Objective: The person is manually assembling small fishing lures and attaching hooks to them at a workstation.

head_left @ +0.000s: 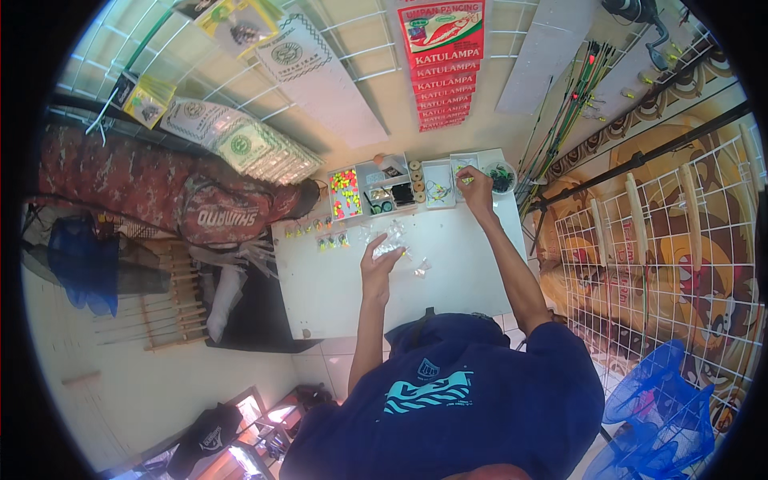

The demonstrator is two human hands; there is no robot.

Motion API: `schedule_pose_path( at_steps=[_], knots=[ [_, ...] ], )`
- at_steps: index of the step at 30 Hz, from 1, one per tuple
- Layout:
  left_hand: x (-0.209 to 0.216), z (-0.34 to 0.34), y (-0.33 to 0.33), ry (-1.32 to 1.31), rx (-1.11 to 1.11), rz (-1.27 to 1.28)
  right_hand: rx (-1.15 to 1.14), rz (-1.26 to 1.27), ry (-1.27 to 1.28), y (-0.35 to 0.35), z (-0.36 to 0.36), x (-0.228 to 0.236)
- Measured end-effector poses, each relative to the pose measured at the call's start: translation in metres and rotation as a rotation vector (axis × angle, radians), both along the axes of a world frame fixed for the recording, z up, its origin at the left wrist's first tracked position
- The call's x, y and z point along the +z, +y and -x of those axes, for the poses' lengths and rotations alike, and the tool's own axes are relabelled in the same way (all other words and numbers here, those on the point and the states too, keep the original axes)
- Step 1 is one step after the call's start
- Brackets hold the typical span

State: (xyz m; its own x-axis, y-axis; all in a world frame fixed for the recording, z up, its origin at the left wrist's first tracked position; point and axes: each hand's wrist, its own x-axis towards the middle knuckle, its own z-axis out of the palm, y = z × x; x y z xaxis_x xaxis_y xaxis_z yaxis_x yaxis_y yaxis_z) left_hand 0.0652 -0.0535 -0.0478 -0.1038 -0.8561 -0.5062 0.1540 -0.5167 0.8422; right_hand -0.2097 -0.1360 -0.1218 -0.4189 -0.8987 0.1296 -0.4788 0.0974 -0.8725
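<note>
My left hand is over the middle of the white table. Its fingers and thumb are spread apart beside a loose pile of small clear plastic bags. Another small clear bag lies to the right of it. Farther off on the right, my right hand reaches over a white box with its fingertips pinched together. Small greenish pieces show at those fingertips, too small to name. Left of the pile, small yellow-green items lie in rows on the tabletop.
Along the table's far side stand a tray of bright coloured beads, a divided box, a column of spools, another white box and a round tub of dark green strands. Red packets hang behind; a wire rack stands right.
</note>
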Motion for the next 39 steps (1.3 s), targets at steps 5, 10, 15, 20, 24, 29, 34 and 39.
schedule_pose_path(
  at_steps=[5,10,15,20,24,29,34,39],
  knots=[
    [0.002,0.027,-0.001,0.078,0.051,0.021,0.174,-0.099,-0.384,0.044,-0.031,0.07],
    [0.014,0.048,0.002,0.266,0.135,0.013,0.297,-0.008,-0.412,0.079,-0.058,0.089],
    [0.017,0.048,0.011,0.384,0.184,-0.026,0.338,-0.028,-0.404,0.098,-0.075,0.097],
    [0.014,0.045,0.019,0.411,0.173,-0.033,0.352,-0.025,-0.384,0.106,-0.08,0.102],
    [0.015,0.042,0.02,0.426,0.144,-0.034,0.358,-0.013,-0.323,0.11,-0.08,0.103],
    [0.019,0.04,0.02,0.36,0.081,0.024,0.399,-0.024,-0.289,0.114,-0.075,0.109],
    [0.031,0.034,0.017,0.233,-0.043,0.138,0.457,-0.165,-0.428,0.118,-0.061,0.12],
    [0.047,0.023,0.011,0.142,-0.294,0.222,0.499,0.066,-0.24,0.121,-0.053,0.131]
  ],
)
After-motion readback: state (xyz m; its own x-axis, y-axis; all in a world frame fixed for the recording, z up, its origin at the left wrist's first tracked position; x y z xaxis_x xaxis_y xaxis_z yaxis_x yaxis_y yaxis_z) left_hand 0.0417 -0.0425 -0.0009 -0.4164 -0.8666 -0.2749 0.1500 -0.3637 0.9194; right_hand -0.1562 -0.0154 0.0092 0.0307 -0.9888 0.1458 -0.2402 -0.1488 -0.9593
